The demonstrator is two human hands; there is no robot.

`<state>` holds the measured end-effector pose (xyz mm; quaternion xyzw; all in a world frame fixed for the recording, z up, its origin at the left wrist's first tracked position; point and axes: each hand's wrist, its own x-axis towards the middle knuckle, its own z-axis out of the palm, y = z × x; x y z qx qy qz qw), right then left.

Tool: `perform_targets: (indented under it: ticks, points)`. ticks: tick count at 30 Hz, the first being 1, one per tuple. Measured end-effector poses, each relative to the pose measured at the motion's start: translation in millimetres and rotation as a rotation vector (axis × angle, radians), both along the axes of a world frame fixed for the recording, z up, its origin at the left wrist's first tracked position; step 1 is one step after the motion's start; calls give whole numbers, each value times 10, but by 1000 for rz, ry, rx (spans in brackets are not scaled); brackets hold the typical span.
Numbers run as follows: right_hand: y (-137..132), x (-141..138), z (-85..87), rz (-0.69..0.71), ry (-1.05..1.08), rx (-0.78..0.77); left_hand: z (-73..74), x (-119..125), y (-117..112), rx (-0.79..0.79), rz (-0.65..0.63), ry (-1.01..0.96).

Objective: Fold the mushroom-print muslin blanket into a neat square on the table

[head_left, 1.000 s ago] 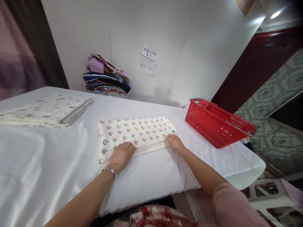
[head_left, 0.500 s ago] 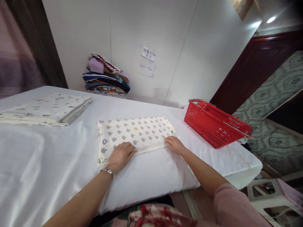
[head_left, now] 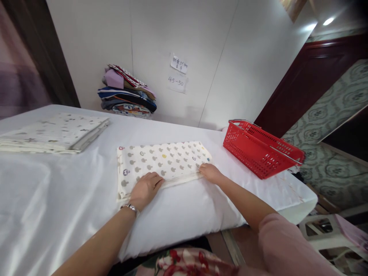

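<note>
Little has shifted over the last second: the folded cloth (head_left: pixel 166 159) lies in nearly the same spot on the desk (head_left: pixel 77 184), left of the red basket (head_left: pixel 244 153). Its pale lower band looks slightly thinner at the near edge, suggesting more even layers there. The left hand (head_left: pixel 146 188) rests on that edge, the right hand (head_left: pixel 211 173) at the near right corner; with the thumbs largely hidden, neither grip can be confirmed as pinching fabric
</note>
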<state>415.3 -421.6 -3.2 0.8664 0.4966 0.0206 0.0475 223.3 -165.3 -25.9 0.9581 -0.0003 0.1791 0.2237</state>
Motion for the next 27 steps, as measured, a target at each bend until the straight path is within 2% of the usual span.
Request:
perform_targets:
  ticks: [7,12,17,24,27]
  points:
    - [-92,-84,-33,-41,-82,40,-5,10,6,-18,-10,-22]
    - [-133,-109,-128,-53,-77,56,-36,21,8,50,-39,-45]
    - [-128,-110,-141,-42,-64,87,-54,17,7,96,-76,-63]
    - [-195,-136,-226,-18,8,264,-72,-3,8,124,-84,-58]
    - [-198,-136,-208,-23,90,378,-75,-2,0,132,-70,-49]
